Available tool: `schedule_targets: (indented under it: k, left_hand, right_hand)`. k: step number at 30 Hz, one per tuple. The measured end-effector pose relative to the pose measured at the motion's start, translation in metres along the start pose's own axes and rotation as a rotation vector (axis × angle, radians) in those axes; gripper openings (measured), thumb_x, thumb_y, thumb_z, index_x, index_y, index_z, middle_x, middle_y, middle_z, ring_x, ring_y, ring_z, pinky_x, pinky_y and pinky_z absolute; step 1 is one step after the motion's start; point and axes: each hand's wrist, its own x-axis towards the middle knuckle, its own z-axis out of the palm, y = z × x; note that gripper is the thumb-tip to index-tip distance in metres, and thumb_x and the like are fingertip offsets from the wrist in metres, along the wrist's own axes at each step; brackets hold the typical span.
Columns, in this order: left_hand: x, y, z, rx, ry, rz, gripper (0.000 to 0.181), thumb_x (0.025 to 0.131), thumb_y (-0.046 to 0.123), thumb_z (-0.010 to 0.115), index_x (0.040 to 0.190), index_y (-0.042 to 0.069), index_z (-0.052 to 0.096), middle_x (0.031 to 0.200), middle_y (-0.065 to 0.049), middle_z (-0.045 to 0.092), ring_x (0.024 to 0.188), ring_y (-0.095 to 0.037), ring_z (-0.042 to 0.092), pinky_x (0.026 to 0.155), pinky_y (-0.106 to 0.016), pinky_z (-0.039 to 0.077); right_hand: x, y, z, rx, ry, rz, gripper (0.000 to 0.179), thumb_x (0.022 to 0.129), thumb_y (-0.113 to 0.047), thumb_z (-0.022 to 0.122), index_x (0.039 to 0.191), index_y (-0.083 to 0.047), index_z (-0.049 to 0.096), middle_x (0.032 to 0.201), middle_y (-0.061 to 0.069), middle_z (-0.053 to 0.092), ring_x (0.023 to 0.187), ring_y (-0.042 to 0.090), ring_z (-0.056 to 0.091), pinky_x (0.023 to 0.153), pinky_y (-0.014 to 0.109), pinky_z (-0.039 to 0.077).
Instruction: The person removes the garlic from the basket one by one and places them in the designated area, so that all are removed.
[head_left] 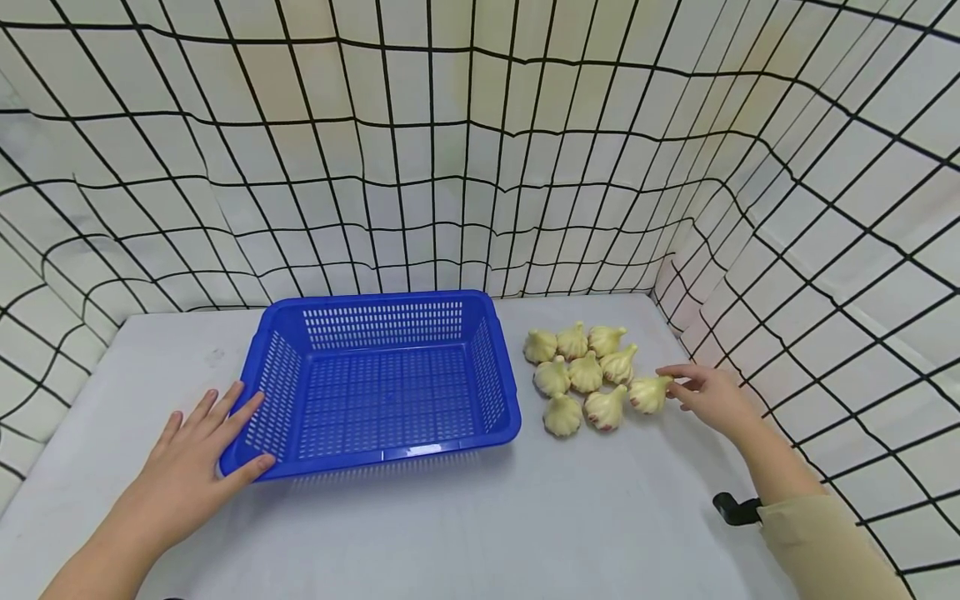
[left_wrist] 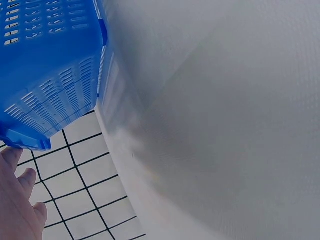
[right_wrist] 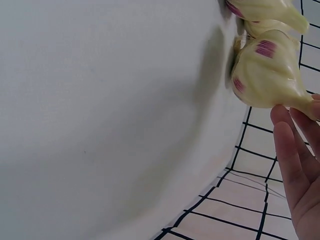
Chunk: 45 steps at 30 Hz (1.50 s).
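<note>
At the left, a blue plastic basket (head_left: 390, 400) with slotted walls stands on the white table. My left hand (head_left: 197, 454) rests on its near left corner, fingers spread and fairly straight over the rim. In the left wrist view, that hand's fingertips (left_wrist: 29, 176) show beside the basket wall (left_wrist: 50, 95). On the right, my right hand (head_left: 708, 397) pinches the stem of a garlic bulb (head_left: 647, 395) between thumb and fingers. The right wrist view shows this pale bulb (right_wrist: 267, 72) with purple patches, tilted with its stem toward the fingers.
Several more garlic bulbs (head_left: 585, 372) lie in a close group between the basket and my right hand. White walls with a black grid (head_left: 420, 150) rise behind the table and along both sides. A black strap end (head_left: 737, 509) sticks out at the right cuff.
</note>
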Motion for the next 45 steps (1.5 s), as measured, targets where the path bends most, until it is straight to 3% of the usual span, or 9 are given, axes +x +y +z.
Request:
schedule_targets:
  k: [6,21,27,38,45]
  left_hand:
    - [-0.001,0.001,0.000,-0.001,0.003,-0.002,0.089,0.092,0.055,0.061,0.159,0.013,0.019,0.163,-0.024,0.013,0.150,-0.038,-0.011,0.112,-0.050,-0.025]
    - [-0.001,0.002,-0.002,-0.005,0.001,-0.009,0.089,0.093,0.055,0.061,0.159,0.012,0.021,0.163,-0.024,0.013,0.150,-0.038,-0.011,0.113,-0.049,-0.025]
    - [0.000,0.002,-0.002,-0.009,0.005,-0.006,0.089,0.093,0.054,0.061,0.159,0.013,0.020,0.163,-0.023,0.013,0.150,-0.037,-0.011,0.113,-0.048,-0.025]
    - [-0.001,0.002,-0.003,-0.010,0.009,-0.009,0.088,0.093,0.054,0.061,0.160,0.015,0.019,0.164,-0.022,0.012,0.150,-0.036,-0.012,0.113,-0.048,-0.025]
    - [-0.002,0.001,-0.001,-0.017,0.012,-0.010,0.088,0.093,0.054,0.061,0.160,0.014,0.019,0.163,-0.023,0.014,0.150,-0.036,-0.011,0.113,-0.048,-0.025]
  right_hand:
    - [0.004,0.001,0.008,-0.010,-0.043,-0.008,0.033,0.098,-0.016,0.060,0.129,-0.006,0.065,0.100,0.012,0.074,0.085,0.030,0.069,0.066,0.033,0.056]
    - [0.007,-0.003,0.013,0.001,-0.050,-0.030,0.033,0.099,-0.019,0.062,0.130,-0.007,0.065,0.103,0.012,0.074,0.081,0.027,0.070,0.066,0.033,0.056]
    - [0.007,0.001,0.016,-0.057,-0.041,-0.055,0.038,0.098,-0.020,0.064,0.134,-0.010,0.062,0.122,0.014,0.068,0.093,0.027,0.068,0.067,0.031,0.055]
    - [0.008,0.008,0.020,-0.110,-0.020,-0.089,0.040,0.095,-0.029,0.068,0.131,-0.013,0.065,0.118,0.011,0.070,0.103,0.031,0.064,0.073,0.035,0.050]
    - [0.007,0.006,0.019,-0.096,-0.028,-0.099,0.040,0.093,-0.029,0.070,0.130,-0.013,0.066,0.125,0.009,0.068,0.107,0.031,0.063,0.077,0.036,0.051]
